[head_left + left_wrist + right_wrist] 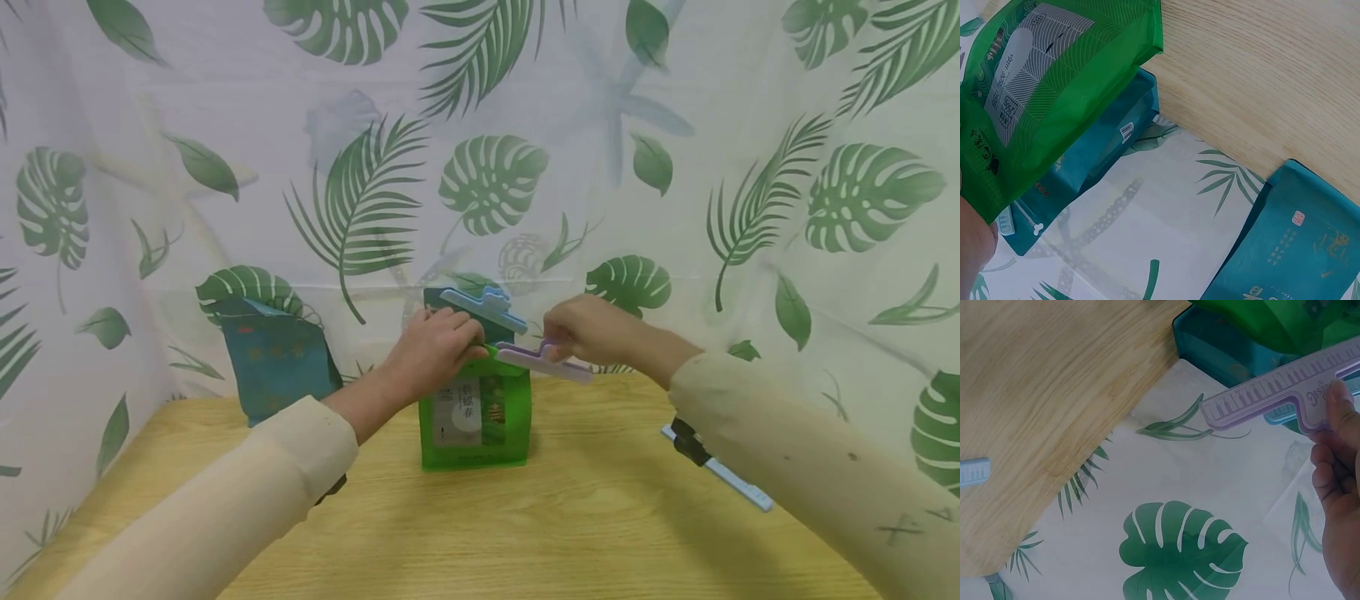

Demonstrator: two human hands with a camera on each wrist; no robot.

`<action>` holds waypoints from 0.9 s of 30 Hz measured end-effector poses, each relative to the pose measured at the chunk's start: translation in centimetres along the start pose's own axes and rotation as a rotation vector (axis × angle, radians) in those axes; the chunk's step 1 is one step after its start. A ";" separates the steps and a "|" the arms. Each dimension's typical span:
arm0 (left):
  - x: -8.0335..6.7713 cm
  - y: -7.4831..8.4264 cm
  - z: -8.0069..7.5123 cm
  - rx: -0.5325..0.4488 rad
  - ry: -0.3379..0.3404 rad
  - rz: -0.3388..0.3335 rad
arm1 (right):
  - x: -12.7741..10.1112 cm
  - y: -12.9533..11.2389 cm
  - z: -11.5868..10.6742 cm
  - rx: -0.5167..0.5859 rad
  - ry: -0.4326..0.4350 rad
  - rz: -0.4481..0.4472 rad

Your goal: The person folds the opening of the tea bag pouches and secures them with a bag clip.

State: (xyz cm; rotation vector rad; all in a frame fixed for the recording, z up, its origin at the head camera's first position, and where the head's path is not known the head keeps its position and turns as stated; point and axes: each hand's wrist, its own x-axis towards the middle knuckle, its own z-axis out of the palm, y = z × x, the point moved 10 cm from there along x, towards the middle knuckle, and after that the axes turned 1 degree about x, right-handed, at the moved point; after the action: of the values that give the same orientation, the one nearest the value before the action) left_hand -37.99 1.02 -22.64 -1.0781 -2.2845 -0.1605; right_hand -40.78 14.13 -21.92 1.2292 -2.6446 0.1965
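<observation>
My left hand grips the folded top of a green tea bag, which stands in the middle of the table with a printed label on its front. In my right hand a purple bag clip is pinched by its handle. One end of that clip overlaps the green bag's top edge in the head view. Right behind stands a teal bag, mostly hidden by the green one, with a blue bag clip across its top.
Another teal bag stands at the back left, its top unclipped. On the wooden table a pale blue clip lies at the right, partly below my right sleeve. A leaf-patterned cloth hangs close behind the bags.
</observation>
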 end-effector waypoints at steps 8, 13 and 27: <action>0.2 -0.6 0.9 -0.048 -0.134 -0.079 | 1.2 -0.8 -0.2 0.017 0.024 -0.017; 0.3 -0.7 0.9 -0.046 -0.125 -0.078 | 2.2 -1.8 -0.8 0.021 0.066 -0.039; 0.3 -0.6 0.5 -0.035 -0.088 -0.049 | 3.8 -3.3 -0.8 0.085 0.060 0.014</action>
State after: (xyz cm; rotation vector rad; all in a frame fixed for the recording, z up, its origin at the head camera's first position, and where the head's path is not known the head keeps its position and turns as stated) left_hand -38.83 0.99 -22.80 -1.0661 -2.3959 -0.1765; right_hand -40.54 9.41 -20.09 1.2111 -2.6185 0.3457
